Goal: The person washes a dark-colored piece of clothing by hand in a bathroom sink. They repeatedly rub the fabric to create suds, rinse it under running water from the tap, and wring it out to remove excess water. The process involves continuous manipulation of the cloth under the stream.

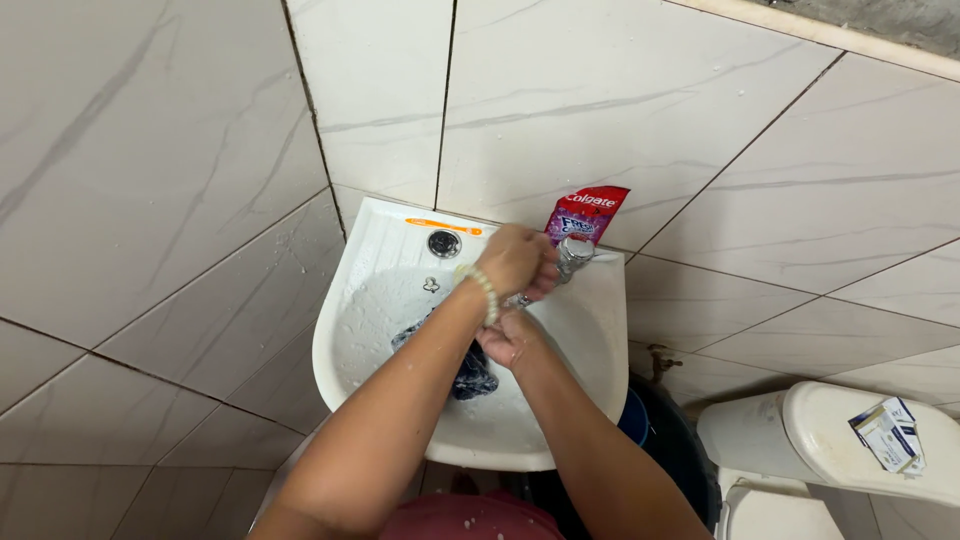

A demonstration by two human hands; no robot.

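My left hand (517, 260), with a pale bead bracelet on the wrist, reaches across the white corner sink (590, 375) and closes around the chrome tap (575, 253) at the back right of the basin. Just below it, my right hand (508, 336) hovers with its fingers curled under the tap. A dark blue wet cloth (470, 378) lies in the foamy basin, right under that hand. Whether the right hand grips the cloth is hidden. A purple and red toothpaste tube (582, 214) leans on the wall behind the tap.
Grey-veined marble-look tiles cover both walls. An orange toothbrush (440, 222) lies on the sink's back ledge. A dark bucket with a blue rim (665, 440) stands under the sink's right side. To the right, a small box (888, 432) rests on the white toilet cistern (800, 425).
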